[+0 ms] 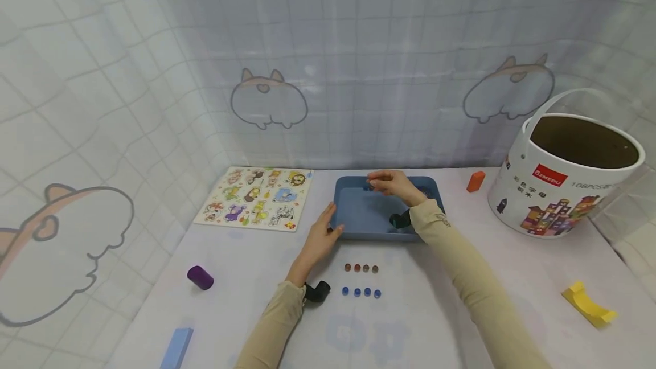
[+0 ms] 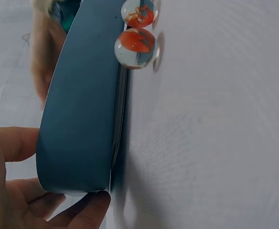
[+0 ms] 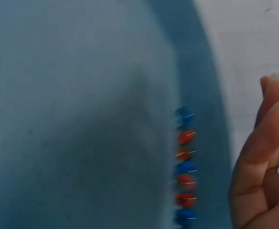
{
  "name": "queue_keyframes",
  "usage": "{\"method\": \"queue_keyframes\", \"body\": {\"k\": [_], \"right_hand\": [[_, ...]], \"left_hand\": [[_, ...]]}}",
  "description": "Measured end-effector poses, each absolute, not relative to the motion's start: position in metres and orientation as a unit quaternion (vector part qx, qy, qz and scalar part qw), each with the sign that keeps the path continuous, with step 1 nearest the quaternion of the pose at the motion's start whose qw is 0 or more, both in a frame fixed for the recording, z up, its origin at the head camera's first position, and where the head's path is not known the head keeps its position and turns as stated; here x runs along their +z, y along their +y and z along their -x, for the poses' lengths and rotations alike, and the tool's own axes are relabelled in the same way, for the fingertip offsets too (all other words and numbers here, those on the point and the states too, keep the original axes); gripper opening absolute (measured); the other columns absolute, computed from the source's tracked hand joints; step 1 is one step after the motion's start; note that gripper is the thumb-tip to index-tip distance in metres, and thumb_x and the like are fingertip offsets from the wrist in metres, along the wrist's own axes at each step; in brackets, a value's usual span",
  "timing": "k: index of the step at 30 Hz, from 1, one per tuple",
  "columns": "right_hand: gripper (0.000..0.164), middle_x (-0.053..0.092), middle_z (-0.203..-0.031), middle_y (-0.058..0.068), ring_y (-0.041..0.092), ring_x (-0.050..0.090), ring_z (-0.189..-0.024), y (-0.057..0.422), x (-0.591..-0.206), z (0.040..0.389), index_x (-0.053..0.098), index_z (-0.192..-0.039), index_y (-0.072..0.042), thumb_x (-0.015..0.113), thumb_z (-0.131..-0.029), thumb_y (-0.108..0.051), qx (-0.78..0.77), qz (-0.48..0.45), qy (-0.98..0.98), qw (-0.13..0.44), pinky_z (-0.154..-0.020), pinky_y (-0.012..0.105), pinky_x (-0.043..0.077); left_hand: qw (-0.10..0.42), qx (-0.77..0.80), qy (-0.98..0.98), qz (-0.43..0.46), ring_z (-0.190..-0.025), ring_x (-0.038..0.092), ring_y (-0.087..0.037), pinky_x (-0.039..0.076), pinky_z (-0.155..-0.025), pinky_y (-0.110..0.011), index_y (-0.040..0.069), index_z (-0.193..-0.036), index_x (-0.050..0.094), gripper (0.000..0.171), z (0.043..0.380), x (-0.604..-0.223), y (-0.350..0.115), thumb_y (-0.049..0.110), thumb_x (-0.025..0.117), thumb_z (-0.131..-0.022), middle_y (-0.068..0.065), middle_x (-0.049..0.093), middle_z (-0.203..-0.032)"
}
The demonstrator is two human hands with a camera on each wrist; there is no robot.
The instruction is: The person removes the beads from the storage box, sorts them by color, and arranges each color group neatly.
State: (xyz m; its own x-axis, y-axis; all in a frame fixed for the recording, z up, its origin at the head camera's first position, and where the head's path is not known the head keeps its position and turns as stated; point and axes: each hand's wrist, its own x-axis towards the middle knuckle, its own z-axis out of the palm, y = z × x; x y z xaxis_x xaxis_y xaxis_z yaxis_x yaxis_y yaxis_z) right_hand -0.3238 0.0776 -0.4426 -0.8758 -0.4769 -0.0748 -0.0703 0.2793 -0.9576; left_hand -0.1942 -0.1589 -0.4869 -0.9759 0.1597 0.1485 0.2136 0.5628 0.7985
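A blue-grey tray (image 1: 376, 209) lies on the table. At its near left corner my left hand (image 1: 319, 238) holds the side, with thumb and fingers about the corner in the left wrist view. My right hand (image 1: 394, 185) hovers over the tray's far edge, its fingertips drawn together; I cannot tell whether they pinch anything. Blue and orange marbles (image 3: 186, 182) line up along the tray's inner wall in the right wrist view. In front of the tray are a row of reddish-brown marbles (image 1: 357, 267) and a row of blue marbles (image 1: 357, 292).
An animal puzzle board (image 1: 256, 198) lies left of the tray. A purple cylinder (image 1: 200, 278) and a light-blue block (image 1: 176, 348) lie at the left. To the right are an orange block (image 1: 475, 181), a white bucket (image 1: 564, 175) and a yellow arched block (image 1: 589, 304).
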Motion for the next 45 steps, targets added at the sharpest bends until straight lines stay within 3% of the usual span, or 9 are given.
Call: {"method": "queue_keyframes", "body": {"k": [5,14,26,33,45], "right_hand": [[0.038,0.06,-0.133,0.017,0.031,0.061,-0.11,0.066,-0.46,0.336,0.06,-0.131,-0.005,0.058,-0.098,-0.022,-0.523,0.151,0.823,0.161,-0.091,0.04,0.053],[0.031,0.064,-0.128,0.017,0.026,0.064,-0.094,0.055,-0.469,0.341,0.065,-0.125,-0.007,0.06,-0.097,-0.017,-0.503,0.136,0.845,0.12,-0.074,0.028,0.052],[0.026,0.071,-0.113,0.015,0.022,0.067,-0.087,0.042,-0.48,0.353,0.073,-0.114,-0.008,0.069,-0.09,-0.019,-0.462,0.143,0.871,0.083,-0.072,0.029,0.055],[0.018,0.074,-0.107,0.013,0.028,0.068,-0.098,0.037,-0.481,0.352,0.077,-0.104,-0.008,0.072,-0.087,-0.013,-0.404,0.157,0.899,0.068,-0.083,0.038,0.057],[0.026,0.072,-0.11,0.015,0.027,0.069,-0.094,0.037,-0.481,0.355,0.072,-0.113,-0.005,0.071,-0.086,-0.008,-0.425,0.172,0.886,0.075,-0.079,0.035,0.058]], "left_hand": [[0.026,-0.463,-0.879,0.111,-0.145,0.026,-0.038,0.043,-0.106,-0.05,-0.005,-0.15,0.027,0.062,0.191,-0.487,-0.157,0.017,0.054,-0.099,-0.02,0.02,-0.16],[0.023,-0.47,-0.876,0.103,-0.145,0.026,-0.039,0.043,-0.106,-0.051,-0.004,-0.15,0.027,0.062,0.187,-0.487,-0.155,0.019,0.054,-0.099,-0.018,0.021,-0.161],[0.029,-0.468,-0.876,0.114,-0.145,0.027,-0.038,0.045,-0.105,-0.05,-0.006,-0.149,0.028,0.061,0.192,-0.487,-0.154,0.017,0.055,-0.099,-0.019,0.022,-0.16],[0.024,-0.458,-0.88,0.124,-0.145,0.028,-0.038,0.044,-0.106,-0.049,-0.006,-0.149,0.028,0.062,0.195,-0.487,-0.153,0.019,0.054,-0.099,-0.02,0.022,-0.16],[0.032,-0.453,-0.883,0.117,-0.145,0.029,-0.038,0.044,-0.106,-0.049,-0.006,-0.149,0.028,0.062,0.195,-0.486,-0.158,0.019,0.054,-0.099,-0.019,0.021,-0.16]]}}
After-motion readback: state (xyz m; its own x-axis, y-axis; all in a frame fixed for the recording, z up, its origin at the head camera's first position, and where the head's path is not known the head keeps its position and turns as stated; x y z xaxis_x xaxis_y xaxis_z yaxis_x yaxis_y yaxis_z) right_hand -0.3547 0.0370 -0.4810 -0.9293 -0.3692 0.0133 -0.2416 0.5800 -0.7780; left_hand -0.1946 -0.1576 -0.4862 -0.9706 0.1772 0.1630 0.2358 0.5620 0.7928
